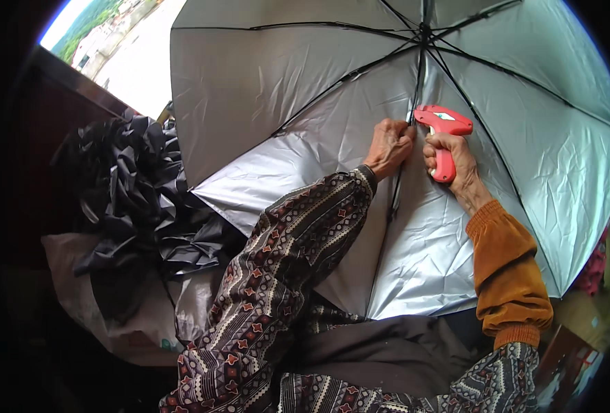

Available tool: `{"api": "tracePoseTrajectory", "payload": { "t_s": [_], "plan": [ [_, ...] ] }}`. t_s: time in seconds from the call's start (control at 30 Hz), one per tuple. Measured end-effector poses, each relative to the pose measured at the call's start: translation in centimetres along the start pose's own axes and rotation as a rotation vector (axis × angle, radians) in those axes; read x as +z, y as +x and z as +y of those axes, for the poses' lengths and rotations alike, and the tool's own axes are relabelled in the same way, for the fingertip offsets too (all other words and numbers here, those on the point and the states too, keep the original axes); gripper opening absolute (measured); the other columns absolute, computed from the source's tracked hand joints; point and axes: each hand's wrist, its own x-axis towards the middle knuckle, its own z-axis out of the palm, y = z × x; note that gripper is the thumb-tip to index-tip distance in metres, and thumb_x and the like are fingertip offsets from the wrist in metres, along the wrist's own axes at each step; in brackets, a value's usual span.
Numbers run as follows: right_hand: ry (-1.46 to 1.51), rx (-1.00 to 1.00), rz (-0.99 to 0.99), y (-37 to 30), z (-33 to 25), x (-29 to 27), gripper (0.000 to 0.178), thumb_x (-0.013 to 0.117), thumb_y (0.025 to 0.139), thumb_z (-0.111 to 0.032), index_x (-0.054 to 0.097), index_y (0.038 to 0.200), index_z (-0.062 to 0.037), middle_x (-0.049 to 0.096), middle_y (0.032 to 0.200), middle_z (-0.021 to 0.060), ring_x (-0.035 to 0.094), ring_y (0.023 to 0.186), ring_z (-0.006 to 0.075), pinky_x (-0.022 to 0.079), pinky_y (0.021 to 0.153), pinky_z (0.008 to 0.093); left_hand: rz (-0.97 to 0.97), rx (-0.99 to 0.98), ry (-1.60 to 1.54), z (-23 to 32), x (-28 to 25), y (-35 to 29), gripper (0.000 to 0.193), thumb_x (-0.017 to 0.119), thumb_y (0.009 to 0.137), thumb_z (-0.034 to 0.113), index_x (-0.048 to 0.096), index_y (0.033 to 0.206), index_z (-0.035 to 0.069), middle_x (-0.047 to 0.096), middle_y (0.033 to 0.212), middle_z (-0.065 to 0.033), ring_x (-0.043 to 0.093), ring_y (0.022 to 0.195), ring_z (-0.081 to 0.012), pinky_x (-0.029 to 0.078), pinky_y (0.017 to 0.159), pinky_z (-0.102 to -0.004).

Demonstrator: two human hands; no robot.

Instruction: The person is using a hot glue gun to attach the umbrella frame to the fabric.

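Umbrella (pixel 346 113) was spread open, silver inside facing the wearer. Below the umbrella's hub (pixel 424 38), the left hand (pixel 390 146) pinched a rib (pixel 396 193); the right hand (pixel 454 157), just beside it, gripped a red tool (pixel 449 124). Black cloth (pixel 136 186) lay heaped left of the umbrella.

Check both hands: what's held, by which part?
Right hand: red, pistol-shaped plastic tool, by its handle. Left hand: curled at a thin black rib of the silver fabric umbrella; exact hold hidden.
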Motion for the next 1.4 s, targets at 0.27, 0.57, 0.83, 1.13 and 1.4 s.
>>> {"api": "tracePoseTrajectory", "payload": {
  "t_s": [0.27,0.57,0.83,1.13,1.4],
  "plan": [
    [-0.178,0.038,-0.074,-9.4,-0.7,2.7,0.017,0.056,0.073,-0.011,0.05,0.084,-0.0004,0.055,0.067,0.0088,0.056,0.053,0.0165,0.047,0.046,0.0281,0.086,0.203,0.303,-1.5,-1.5,-0.4,0.019,0.053,0.078,0.015,0.056,0.071,-0.002,0.054,0.064,-0.0248,0.056,0.062,-0.0398,0.043,0.059,-0.044],
    [-0.047,-0.103,-0.232,-11.8,-1.1,3.9,0.023,0.057,0.076,-0.007,0.053,0.095,0.0048,0.059,0.068,0.0107,0.06,0.054,0.018,0.052,0.053,0.0292,0.221,0.122,1.421,-0.6,-18.0,-0.7,0.022,0.06,0.072,0.011,0.06,0.094,0.008,0.054,0.1,-0.0134,0.05,0.096,-0.0325,0.043,0.08,-0.0412],
    [-0.017,-0.146,-0.429,-13.0,-0.3,3.9,0.038,0.056,0.077,-0.004,0.047,0.113,0.0062,0.057,0.069,0.0081,0.059,0.056,0.0149,0.05,0.052,0.0281,0.037,0.599,1.193,4.5,-11.3,5.3,0.021,0.057,0.067,0.005,0.055,0.088,0.004,0.051,0.093,-0.0133,0.048,0.093,-0.0344,0.041,0.077,-0.0446],
    [-0.039,-0.313,-0.538,-15.1,2.0,3.4,0.045,0.06,0.079,-0.004,0.047,0.121,-0.0017,0.057,0.089,0.0045,0.055,0.065,0.007,0.045,0.054,0.024,-0.214,0.86,1.701,14.9,-0.6,15.4,0.01,0.057,0.073,0.013,0.059,0.08,0.005,0.061,0.08,-0.0107,0.06,0.079,-0.0282,0.043,0.073,-0.0402],
    [-0.334,-0.3,-0.644,-17.8,5.4,-0.7,0.036,0.06,0.08,-0.009,0.056,0.114,-0.0034,0.064,0.087,0.0065,0.052,0.069,0.0082,0.044,0.064,0.0282,-0.179,0.81,1.918,13.7,-3.0,13.8,0.011,0.057,0.078,0.026,0.063,0.078,0.016,0.062,0.069,-0.0049,0.063,0.07,-0.0234,0.046,0.06,-0.0394]
  ]
}}
